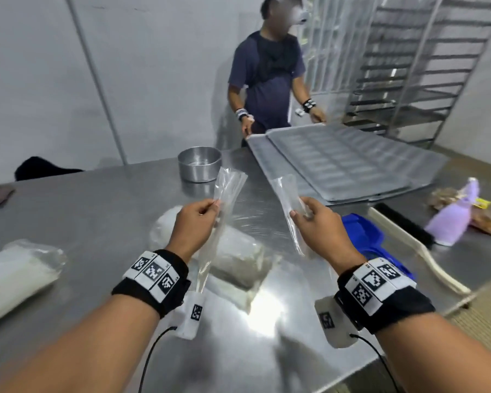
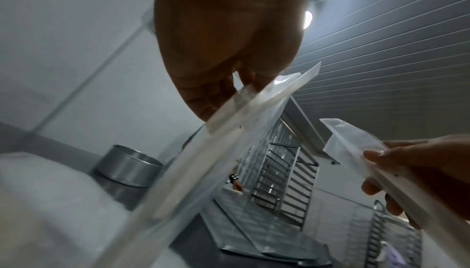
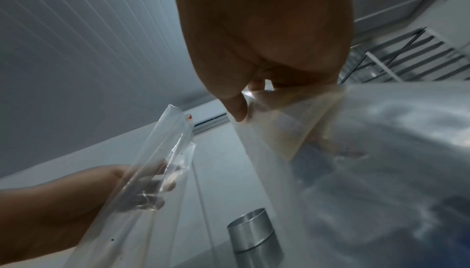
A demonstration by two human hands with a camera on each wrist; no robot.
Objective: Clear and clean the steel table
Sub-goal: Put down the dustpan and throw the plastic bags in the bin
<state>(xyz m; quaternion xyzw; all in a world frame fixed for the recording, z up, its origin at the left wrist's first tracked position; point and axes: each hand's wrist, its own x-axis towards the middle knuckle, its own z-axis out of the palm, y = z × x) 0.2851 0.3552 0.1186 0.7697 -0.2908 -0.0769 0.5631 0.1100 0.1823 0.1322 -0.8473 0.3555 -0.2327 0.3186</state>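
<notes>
Over the steel table point(image 1: 91, 211) each hand holds a long clear plastic bag. My left hand point(image 1: 199, 214) pinches one clear bag point(image 1: 228, 185) between thumb and fingers; the bag hangs down past the wrist. In the left wrist view that bag point(image 2: 229, 141) runs diagonally under the left hand point(image 2: 229, 83). My right hand point(image 1: 309, 217) pinches a second clear bag point(image 1: 287, 194), held apart from the first. The right wrist view shows this second bag point(image 3: 284, 131) under the right hand point(image 3: 244, 103).
On the table lie two filled plastic packets point(image 1: 14, 270) point(image 1: 238, 256), a round metal pan point(image 1: 199, 163), stacked baking trays point(image 1: 346, 165), a blue dustpan point(image 1: 363, 231), a long brush point(image 1: 403, 222) and a purple cloth point(image 1: 451, 217). Another person point(image 1: 267, 78) holds the trays; a rack point(image 1: 414, 66) stands behind.
</notes>
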